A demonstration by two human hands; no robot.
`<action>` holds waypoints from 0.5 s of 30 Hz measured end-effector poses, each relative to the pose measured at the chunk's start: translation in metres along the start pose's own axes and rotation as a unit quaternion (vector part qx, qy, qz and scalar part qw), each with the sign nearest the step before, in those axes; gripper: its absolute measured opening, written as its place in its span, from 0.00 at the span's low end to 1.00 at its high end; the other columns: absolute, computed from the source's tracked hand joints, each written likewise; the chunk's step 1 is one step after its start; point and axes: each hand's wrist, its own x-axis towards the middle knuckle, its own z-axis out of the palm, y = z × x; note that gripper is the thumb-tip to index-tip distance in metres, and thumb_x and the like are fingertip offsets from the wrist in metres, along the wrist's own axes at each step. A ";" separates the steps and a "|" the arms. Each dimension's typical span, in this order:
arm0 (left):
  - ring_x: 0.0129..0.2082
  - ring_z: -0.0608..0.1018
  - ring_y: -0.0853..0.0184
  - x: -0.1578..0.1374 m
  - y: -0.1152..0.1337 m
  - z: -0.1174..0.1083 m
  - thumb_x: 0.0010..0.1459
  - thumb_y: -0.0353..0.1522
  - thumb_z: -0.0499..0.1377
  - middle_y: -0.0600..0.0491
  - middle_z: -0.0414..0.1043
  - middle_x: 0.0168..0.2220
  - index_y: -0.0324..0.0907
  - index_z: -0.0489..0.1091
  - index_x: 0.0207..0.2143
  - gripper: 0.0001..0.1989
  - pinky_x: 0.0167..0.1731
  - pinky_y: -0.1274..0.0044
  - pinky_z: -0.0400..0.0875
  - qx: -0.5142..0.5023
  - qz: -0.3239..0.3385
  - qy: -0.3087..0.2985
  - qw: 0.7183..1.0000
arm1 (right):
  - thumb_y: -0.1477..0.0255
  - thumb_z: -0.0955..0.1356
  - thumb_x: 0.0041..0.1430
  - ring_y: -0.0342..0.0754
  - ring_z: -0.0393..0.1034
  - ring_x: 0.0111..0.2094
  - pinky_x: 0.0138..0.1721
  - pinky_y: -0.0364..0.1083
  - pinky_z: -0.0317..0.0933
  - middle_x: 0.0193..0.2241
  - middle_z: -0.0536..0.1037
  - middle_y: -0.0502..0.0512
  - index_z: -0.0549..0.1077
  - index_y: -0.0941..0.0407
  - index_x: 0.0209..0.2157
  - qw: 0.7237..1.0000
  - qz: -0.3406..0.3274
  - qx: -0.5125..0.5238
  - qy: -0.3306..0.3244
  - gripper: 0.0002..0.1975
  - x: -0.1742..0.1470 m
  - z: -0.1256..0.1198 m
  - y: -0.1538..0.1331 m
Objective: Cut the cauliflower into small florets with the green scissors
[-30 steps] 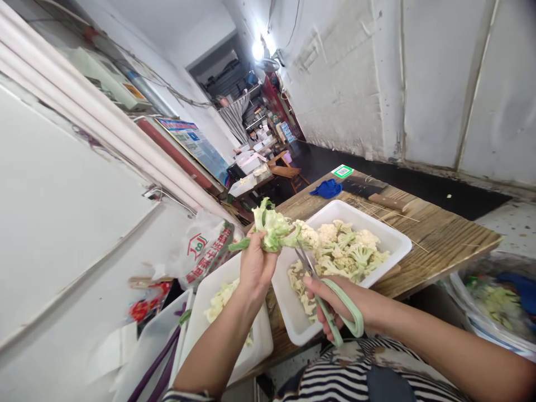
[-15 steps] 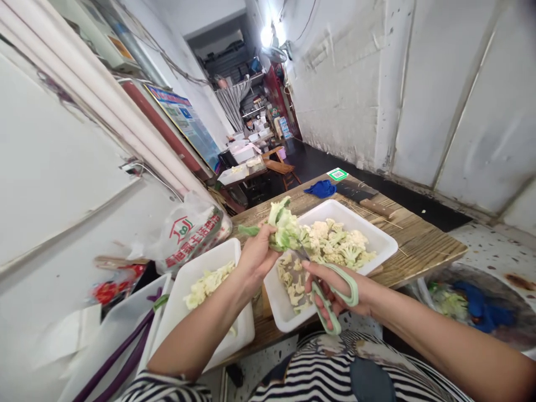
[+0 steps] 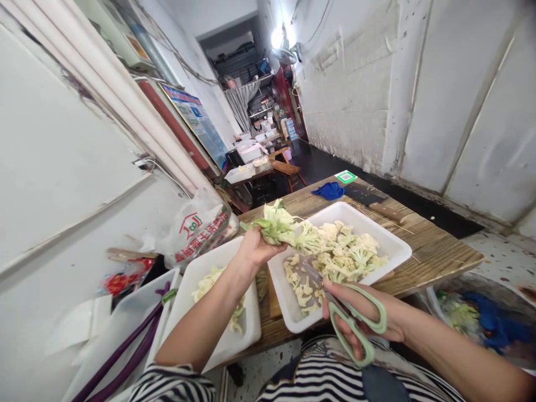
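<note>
My left hand (image 3: 256, 248) is closed around a piece of cauliflower (image 3: 280, 223) with green leaves and a pale stem, held above the left part of a white tray (image 3: 293, 319). Several cut cauliflower florets (image 3: 349, 248) lie in that tray, heaped at its far side and scattered thinly nearer me. In my right hand (image 3: 372, 312) are green-handled scissors (image 3: 352, 329), fingers through the loops. Their blades point up and left over the tray, below the held cauliflower and apart from it.
A second white tray (image 3: 250, 334) with pale pieces stands at left, beside a bin with purple eggplants (image 3: 125, 357). A cleaver (image 3: 368, 198) and blue cloth (image 3: 329, 191) lie on the wooden table (image 3: 444, 251). A waste bin (image 3: 433, 301) stands right. Someone sits far back.
My right hand has drawn the scissors down and right, away from the cauliflower, and their handles have spread. My left hand still holds the cauliflower. The whole view has shifted slightly.
</note>
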 end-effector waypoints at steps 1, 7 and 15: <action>0.31 0.79 0.61 0.000 0.003 -0.001 0.54 0.27 0.49 0.49 0.76 0.29 0.40 0.70 0.34 0.10 0.30 0.68 0.71 -0.002 0.003 0.001 1.000 | 0.50 0.58 0.64 0.42 0.66 0.13 0.16 0.40 0.64 0.14 0.69 0.47 0.72 0.59 0.31 0.999 -0.003 0.016 -0.029 0.27 -0.002 0.000 0.002; 0.30 0.79 0.62 0.006 0.011 -0.006 0.52 0.26 0.51 0.48 0.77 0.30 0.40 0.71 0.33 0.10 0.30 0.70 0.72 0.022 0.029 0.003 0.999 | 0.46 0.59 0.61 0.45 0.70 0.14 0.18 0.41 0.63 0.17 0.72 0.48 0.69 0.58 0.35 0.996 -0.055 0.005 -0.065 0.27 -0.002 0.006 -0.002; 0.26 0.77 0.64 0.003 0.011 -0.005 0.51 0.25 0.50 0.49 0.75 0.27 0.38 0.70 0.29 0.09 0.25 0.73 0.72 0.050 0.056 -0.049 0.996 | 0.44 0.59 0.60 0.45 0.69 0.16 0.21 0.42 0.65 0.16 0.71 0.49 0.68 0.58 0.33 0.996 -0.063 0.017 -0.068 0.29 0.024 0.007 -0.019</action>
